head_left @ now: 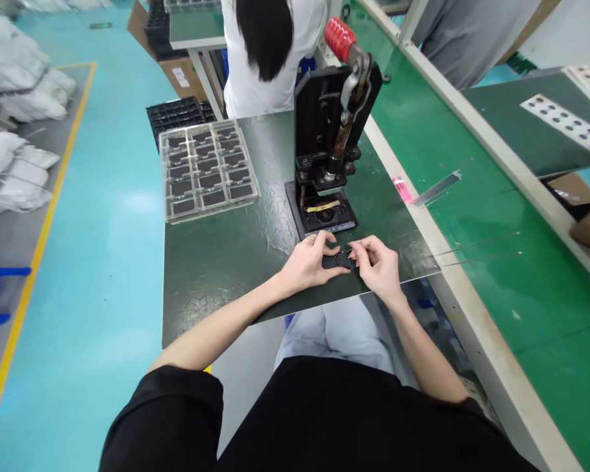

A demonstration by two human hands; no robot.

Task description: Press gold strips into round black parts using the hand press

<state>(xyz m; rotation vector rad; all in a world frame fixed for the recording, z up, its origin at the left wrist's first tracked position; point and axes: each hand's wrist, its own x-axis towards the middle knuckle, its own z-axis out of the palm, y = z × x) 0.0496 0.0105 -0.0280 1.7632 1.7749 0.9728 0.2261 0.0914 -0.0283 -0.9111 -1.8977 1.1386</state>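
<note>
Black shirt (324,426) nearest. Left to right: clear plastic tray (209,172) of black pieces on dark green mat (216,282); left hand (305,265) closed on the small black part (344,259), right hand (378,267) pinching its right side. Part sits between both hands, just in front of the hand press (324,151).

At twelve o'clock stands a black hand press (327,124), and at ten o'clock is a clear plastic tray (207,141) with black pieces (210,181).
</note>
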